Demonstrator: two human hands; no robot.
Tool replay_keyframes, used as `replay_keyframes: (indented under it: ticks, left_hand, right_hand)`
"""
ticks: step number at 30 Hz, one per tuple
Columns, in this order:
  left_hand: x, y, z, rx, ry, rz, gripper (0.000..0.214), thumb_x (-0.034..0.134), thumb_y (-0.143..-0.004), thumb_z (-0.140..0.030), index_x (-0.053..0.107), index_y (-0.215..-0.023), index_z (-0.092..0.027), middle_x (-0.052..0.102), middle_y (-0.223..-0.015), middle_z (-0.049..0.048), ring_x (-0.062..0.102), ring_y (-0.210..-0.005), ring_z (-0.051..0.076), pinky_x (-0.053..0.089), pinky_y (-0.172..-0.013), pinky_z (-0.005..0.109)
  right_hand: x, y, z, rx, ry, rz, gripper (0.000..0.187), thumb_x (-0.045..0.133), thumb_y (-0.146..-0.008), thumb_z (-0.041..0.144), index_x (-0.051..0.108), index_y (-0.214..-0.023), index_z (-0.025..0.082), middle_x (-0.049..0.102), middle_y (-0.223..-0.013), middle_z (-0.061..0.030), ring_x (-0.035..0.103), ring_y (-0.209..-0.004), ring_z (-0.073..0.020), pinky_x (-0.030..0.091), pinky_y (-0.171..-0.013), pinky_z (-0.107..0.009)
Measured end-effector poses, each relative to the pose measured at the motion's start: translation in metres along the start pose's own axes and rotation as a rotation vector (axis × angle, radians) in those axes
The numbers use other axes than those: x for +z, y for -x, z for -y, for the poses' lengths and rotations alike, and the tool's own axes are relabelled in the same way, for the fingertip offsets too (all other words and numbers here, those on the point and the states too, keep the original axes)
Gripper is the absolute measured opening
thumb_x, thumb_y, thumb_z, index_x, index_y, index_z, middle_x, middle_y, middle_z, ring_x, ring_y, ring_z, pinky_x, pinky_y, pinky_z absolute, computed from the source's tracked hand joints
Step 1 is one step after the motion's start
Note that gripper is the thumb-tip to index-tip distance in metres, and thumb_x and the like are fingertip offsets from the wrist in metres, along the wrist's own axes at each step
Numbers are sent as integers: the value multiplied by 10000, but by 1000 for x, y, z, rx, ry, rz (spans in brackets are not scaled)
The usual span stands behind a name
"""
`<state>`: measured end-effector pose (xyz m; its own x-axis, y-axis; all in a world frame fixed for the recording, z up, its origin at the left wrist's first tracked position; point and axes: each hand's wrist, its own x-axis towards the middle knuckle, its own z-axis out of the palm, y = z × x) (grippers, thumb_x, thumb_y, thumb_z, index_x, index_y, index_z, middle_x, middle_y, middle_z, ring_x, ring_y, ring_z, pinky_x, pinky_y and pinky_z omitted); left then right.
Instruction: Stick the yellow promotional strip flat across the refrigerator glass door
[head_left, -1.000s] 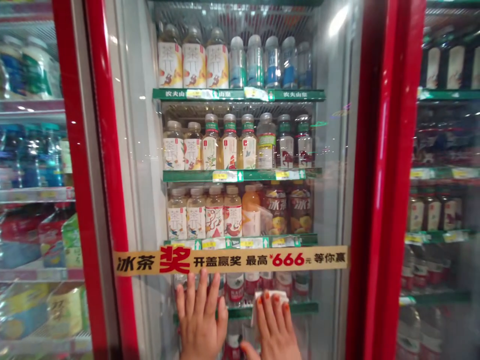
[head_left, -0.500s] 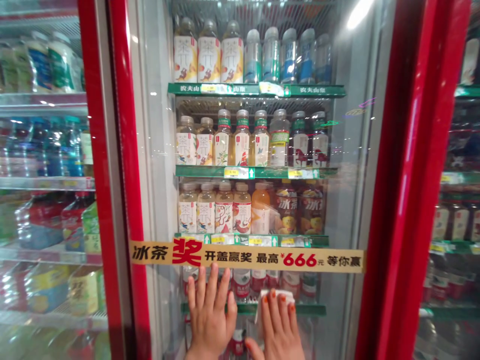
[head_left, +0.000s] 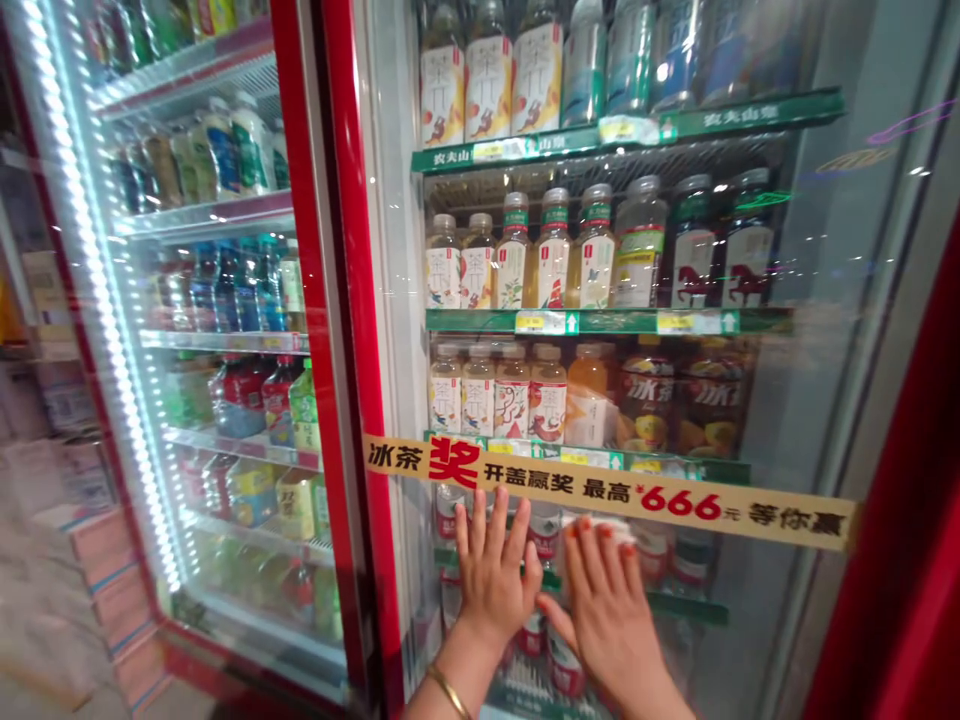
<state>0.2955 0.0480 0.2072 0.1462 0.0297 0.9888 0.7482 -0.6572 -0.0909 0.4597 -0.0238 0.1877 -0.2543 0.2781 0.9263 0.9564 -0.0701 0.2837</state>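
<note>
My left hand rests flat on the glass door, its fingers spread just below the beige banner strip. That hand holds nothing, and a gold bangle circles its wrist. To its right, my right hand presses a folded white cloth against the same glass. The cloth shows only as a pale edge around the fingertips; the rest is hidden under the fingers. Behind the glass, several drink bottles stand in rows on green-edged shelves.
Red door frames border the glass. On the left stands another lit cooler with bottles on its shelves. Stacked pink cartons are on the floor at the far left.
The view has swung left, bringing the left cooler's light strip and the cartons into sight. The right hand with the cloth has risen closer to the banner and nearer the left hand.
</note>
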Motion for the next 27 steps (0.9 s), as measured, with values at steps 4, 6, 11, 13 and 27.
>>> replay_keyframes:
  ticks: [4,6,11,13,27]
  left_hand:
    - [-9,1,12,48,-6,62,769,597,-1000,-223,315,-1715,-225,257,-1804,87,160,-1712,303,106,-1416,552]
    - [-16,1,24,113,-24,122,756,629,-1001,-258,347,-1703,-247,305,-1789,74,159,-1713,270,111,-1417,505]
    - [-34,0,55,281,7,251,703,611,-1027,-320,375,-1689,-281,359,-1771,25,126,-1717,214,112,-1413,440]
    - [-36,0,65,335,20,301,702,603,-1030,-322,366,-1691,-306,367,-1768,3,135,-1715,200,111,-1412,430]
    - [-23,30,73,357,-131,379,618,616,-968,-357,534,-1581,-372,523,-1686,7,287,-1676,267,89,-1397,544]
  right_hand:
    - [-1,65,-6,-131,0,33,812,514,-1056,533,263,-1731,158,318,-1782,-119,177,-1700,-279,166,-1390,-482]
    - [-13,66,-37,69,34,62,850,490,-1063,494,157,-1745,110,179,-1815,-183,133,-1703,-356,210,-1365,-590]
    - [-33,14,-96,423,21,95,943,242,-1080,631,-49,-1716,-2,-134,-1807,-263,-109,-1686,-464,142,-1298,-791]
    - [-32,10,-94,379,20,116,965,249,-1076,654,-64,-1714,1,-158,-1807,-252,-134,-1687,-446,132,-1305,-776]
    - [-41,-52,-76,199,-160,92,996,353,-1042,703,24,-1748,81,-21,-1837,-190,-4,-1688,-494,108,-1316,-784]
